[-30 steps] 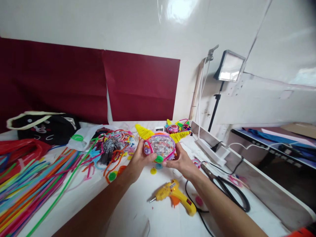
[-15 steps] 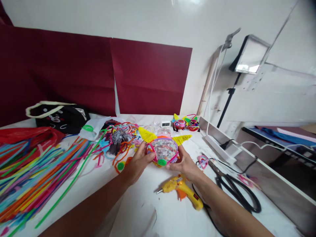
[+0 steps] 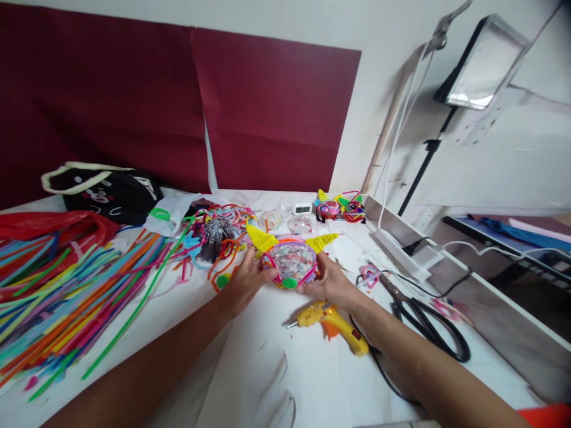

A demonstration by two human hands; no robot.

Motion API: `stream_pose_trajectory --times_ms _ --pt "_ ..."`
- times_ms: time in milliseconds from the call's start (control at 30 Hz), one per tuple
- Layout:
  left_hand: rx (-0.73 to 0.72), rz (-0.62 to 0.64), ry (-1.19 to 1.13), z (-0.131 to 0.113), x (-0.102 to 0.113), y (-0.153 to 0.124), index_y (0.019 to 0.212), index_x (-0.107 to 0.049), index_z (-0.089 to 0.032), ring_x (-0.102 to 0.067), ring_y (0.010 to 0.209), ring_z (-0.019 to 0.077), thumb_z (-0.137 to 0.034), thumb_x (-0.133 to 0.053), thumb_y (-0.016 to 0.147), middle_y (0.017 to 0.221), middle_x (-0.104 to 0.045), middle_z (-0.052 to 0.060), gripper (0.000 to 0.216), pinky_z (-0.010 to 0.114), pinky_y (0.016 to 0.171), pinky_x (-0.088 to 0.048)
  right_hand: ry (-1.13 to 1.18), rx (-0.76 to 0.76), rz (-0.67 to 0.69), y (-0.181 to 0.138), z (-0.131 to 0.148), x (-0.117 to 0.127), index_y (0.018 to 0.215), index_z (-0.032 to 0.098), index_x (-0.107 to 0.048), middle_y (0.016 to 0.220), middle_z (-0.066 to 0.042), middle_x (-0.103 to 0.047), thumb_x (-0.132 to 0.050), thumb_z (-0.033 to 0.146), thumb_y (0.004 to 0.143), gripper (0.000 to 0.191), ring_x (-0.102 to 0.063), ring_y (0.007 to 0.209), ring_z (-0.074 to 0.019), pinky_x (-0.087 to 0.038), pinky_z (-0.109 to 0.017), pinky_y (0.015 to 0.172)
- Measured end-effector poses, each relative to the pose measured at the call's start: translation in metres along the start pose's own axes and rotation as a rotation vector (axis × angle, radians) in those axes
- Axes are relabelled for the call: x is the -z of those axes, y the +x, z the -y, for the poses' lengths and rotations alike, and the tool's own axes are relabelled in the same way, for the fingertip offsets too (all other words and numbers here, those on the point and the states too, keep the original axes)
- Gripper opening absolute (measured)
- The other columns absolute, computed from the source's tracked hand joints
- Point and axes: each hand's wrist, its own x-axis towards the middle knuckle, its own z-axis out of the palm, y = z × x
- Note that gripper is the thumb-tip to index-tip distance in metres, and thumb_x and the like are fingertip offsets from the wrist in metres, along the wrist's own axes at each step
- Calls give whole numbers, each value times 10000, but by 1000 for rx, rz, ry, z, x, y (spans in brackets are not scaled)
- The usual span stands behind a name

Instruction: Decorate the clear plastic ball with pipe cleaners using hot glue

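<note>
You grip a yellow-eared craft piece (image 3: 294, 260) with both hands above a white worktable (image 3: 250, 368), your left hand (image 3: 246, 282) clasping one side and your right hand (image 3: 331, 283) the other. The piece sits between your palms, its two pointed ears raised and a green disc (image 3: 289, 283) at its near edge; whether its underside touches the tabletop, you cannot tell from this angle. Just below your right wrist lies a yellow hot glue gun (image 3: 332, 324), its metal nozzle pointing left. Black-handled scissors (image 3: 419, 315) rest open beyond your right forearm. To your left, multicolored pipe cleaners (image 3: 89, 297) fan across the table near a black bag (image 3: 111, 195). Behind the piece stand a small white digital timer (image 3: 303, 208) and, beside it, two brightly trimmed eye-like ornaments (image 3: 341, 207).
</note>
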Motion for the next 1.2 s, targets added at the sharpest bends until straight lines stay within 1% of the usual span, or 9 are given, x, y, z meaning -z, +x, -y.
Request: stream_pose_trajectory --times_ms 167,300,400,500,633,867,1067,1200 --pt "2 -41 -44 6 7 5 1330 -421 -284 -625 1196 250 -228 -838 691 1184 -690 49 765 411 1051 -461 -81 -32 -15 9 -10 1 1144 210 -576 1144 -55 -684 -932 297 507 735 -643 1042 -243 -520 -394 944" --pt "8 -56 -50 10 13 8 1257 -456 -262 -620 1209 262 -227 -849 676 1234 -675 67 702 405 1032 -478 -121 -59 -15 14 -12 0 1165 198 -564 1174 -70 -670 -925 291 498 764 -629 1084 -257 -514 -406 965" --pt "10 -63 -46 12 16 10 1211 -497 -237 -612 1221 274 -234 -862 658 1223 -681 79 663 408 1038 -475 -130 -75 -8 16 -11 -1 1177 202 -567 1181 -66 -676 -930 273 479 790 -629 1108 -257 -508 -389 985" --pt "12 -69 -31 15 19 12 1143 -543 -217 -600 1237 289 -233 -873 643 1210 -689 82 599 415 1050 -466 -147 -104 -5 17 -11 -1 1141 211 -594 1116 -48 -705 -936 272 461 763 -654 1050 -250 -525 -385 957" --pt "24 -50 -34 21 26 14 1075 -574 -210 -591 1251 294 -218 -847 679 1229 -688 85 481 419 1048 -462 -167 -125 -16 19 -17 -1 1128 199 -598 1080 -52 -708 -932 270 461 750 -666 1012 -245 -538 -394 938" --pt "48 -37 -31 23 31 14 1060 -611 -199 -610 1226 305 -197 -835 688 1188 -710 98 435 440 1050 -458 -211 -122 -34 20 -25 1 1149 213 -586 1090 -34 -703 -916 262 454 771 -649 1060 -254 -514 -407 976" --pt "58 -56 -21 25 31 14 1033 -624 -196 -610 1227 307 -185 -848 662 1156 -728 92 434 422 1043 -465 -250 -133 -35 19 -23 2 1128 172 -584 1045 -61 -704 -930 290 437 781 -651 1019 -261 -535 -398 927" --pt "66 -58 -19 25 31 14 1071 -631 -196 -630 1195 300 -189 -844 661 1119 -740 83 462 428 1042 -463 -266 -135 -31 19 -21 1 1129 191 -585 1063 -49 -706 -938 295 443 779 -657 1000 -248 -544 -392 912"
